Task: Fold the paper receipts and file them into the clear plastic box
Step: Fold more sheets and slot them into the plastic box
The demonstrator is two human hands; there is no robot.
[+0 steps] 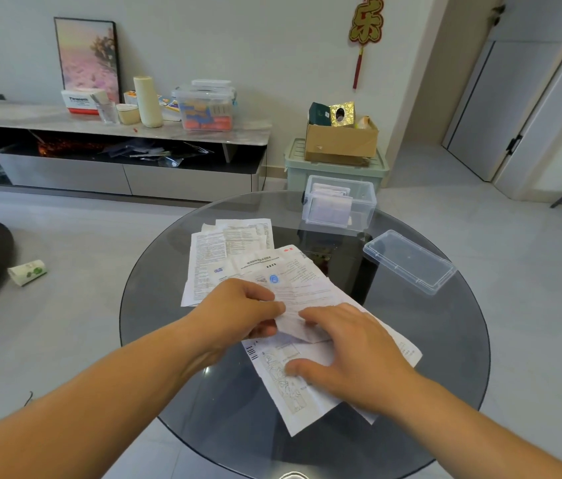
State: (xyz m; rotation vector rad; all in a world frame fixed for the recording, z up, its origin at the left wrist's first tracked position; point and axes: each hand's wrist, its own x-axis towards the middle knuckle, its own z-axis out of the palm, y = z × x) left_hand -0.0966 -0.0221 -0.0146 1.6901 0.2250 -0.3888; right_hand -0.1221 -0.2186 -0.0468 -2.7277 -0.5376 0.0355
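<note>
On the near half of the round glass worktop (445,357), both hands meet over a loose pile of paper receipts (210,257). The left hand (238,312) has its fingers curled and pinches the raised edge of the top receipt (307,288), which is bent upward near the middle. The right hand (352,354) lies flat with fingers nearly straight and spread. It presses on the same receipt and on a barcode sheet (289,385) under it. At the far right of the worktop stands the clear plastic box (362,202), open, with folded papers (329,207) standing upright inside. Its lid (409,261) lies near it, to the right and nearer, apart from the box.
</note>
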